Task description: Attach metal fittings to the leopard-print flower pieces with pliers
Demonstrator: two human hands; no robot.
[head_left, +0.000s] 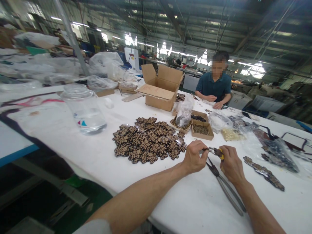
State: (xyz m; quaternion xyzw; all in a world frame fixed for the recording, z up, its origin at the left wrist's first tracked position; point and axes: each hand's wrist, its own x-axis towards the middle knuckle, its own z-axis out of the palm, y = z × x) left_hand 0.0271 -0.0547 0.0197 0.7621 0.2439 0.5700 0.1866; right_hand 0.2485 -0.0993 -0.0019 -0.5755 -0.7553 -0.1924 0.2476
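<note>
My right hand (231, 161) is closed round a pair of yellow-handled pliers (218, 151), whose jaws point left toward my other hand. With its fingers pinched together, my left hand (195, 156) holds a small dark piece (204, 150) at the tips of the pliers; what kind of piece I cannot make out. Just below the hands, long-handled metal pliers (226, 187) lie on the white table. A heap of leopard-print, flower-shaped pieces (148, 139) spreads to the left of my left hand. A row of similar leopard-print pieces (264, 172) lies to the right of my right hand.
Small cardboard trays (202, 130) of metal bits stand beyond my hands, near an open cardboard box (161, 87). A clear jar (84, 110) stands at left. Plastic bags (280, 154) lie at right. Across the table sits a co-worker (214, 84). The table edge (97, 182) is nearby.
</note>
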